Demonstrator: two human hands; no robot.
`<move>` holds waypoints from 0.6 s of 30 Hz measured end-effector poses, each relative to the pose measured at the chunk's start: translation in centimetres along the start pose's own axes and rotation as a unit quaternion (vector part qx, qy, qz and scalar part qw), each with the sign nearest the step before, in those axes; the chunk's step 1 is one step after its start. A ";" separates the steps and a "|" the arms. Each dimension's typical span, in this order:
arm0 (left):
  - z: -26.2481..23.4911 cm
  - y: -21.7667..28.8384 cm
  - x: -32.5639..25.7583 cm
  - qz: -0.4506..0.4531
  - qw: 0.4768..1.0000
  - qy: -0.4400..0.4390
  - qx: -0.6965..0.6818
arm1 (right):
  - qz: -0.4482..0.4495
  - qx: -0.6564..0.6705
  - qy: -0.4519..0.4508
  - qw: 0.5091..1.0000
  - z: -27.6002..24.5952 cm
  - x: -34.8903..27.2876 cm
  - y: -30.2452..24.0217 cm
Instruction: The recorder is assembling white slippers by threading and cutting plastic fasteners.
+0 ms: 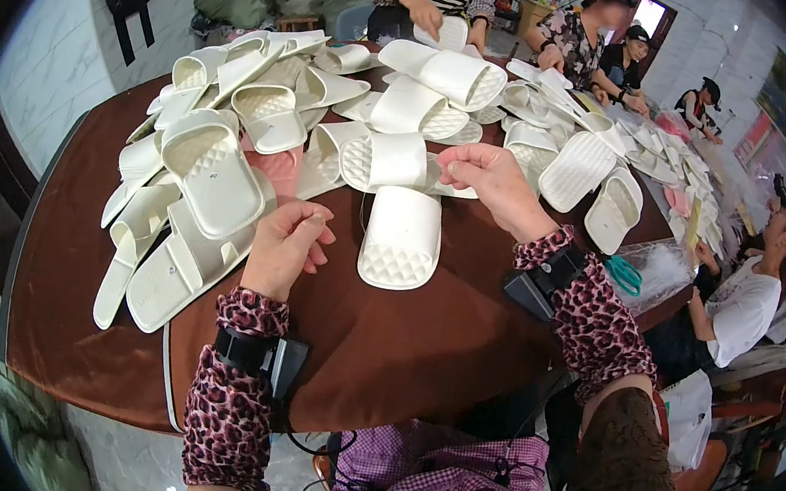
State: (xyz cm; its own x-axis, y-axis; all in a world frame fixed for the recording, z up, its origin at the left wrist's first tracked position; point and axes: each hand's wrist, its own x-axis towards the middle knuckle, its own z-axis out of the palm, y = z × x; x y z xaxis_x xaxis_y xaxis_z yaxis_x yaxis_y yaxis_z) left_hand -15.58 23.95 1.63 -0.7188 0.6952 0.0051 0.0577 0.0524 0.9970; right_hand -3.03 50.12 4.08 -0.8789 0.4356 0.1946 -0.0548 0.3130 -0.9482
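Note:
A white slide slipper (400, 239) lies on the brown cloth in front of me, its toe end toward me and its quilted footbed showing. Just left of it is my left hand (287, 247), the fingers curled in and closed; anything in them is hidden. My right hand (495, 187) hovers to the upper right of that slipper, thumb and fingertips pinched together. Whatever the pinch holds is too small to make out. Another white slipper (384, 161) lies directly behind the near one, close to my right fingertips. Neither hand visibly touches a slipper.
White slippers (210, 176) are heaped at the left and across the back of the brown-covered table (334, 363). Teal-handled scissors (624, 275) and clear plastic (663, 272) lie at the right. Several co-workers handle slippers around the table; one (744, 289) sits at the right.

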 end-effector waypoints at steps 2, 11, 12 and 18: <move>0.0 0.0 0.0 -0.001 1.000 -0.003 0.001 | -0.003 0.038 -0.005 0.999 0.2 -0.1 -0.4; -0.1 -0.5 0.1 -0.006 1.000 -0.009 -0.011 | 0.008 0.142 -0.007 0.990 0.8 -0.5 -2.2; -0.1 -0.5 0.1 -0.003 1.000 -0.010 -0.009 | 0.000 0.153 -0.010 0.988 0.9 -0.8 -2.8; 0.0 -0.2 0.0 0.008 1.000 -0.007 -0.009 | -0.013 0.169 -0.072 0.983 1.6 -2.6 -6.5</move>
State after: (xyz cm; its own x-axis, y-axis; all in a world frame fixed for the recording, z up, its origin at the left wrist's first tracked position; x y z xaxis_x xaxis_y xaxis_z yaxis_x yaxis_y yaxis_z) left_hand -15.58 23.90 1.40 -0.7078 0.7061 0.0201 0.0562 0.0279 0.9980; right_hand -1.14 45.62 9.40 -0.9321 0.2989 0.2045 -0.2104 0.0124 -0.9775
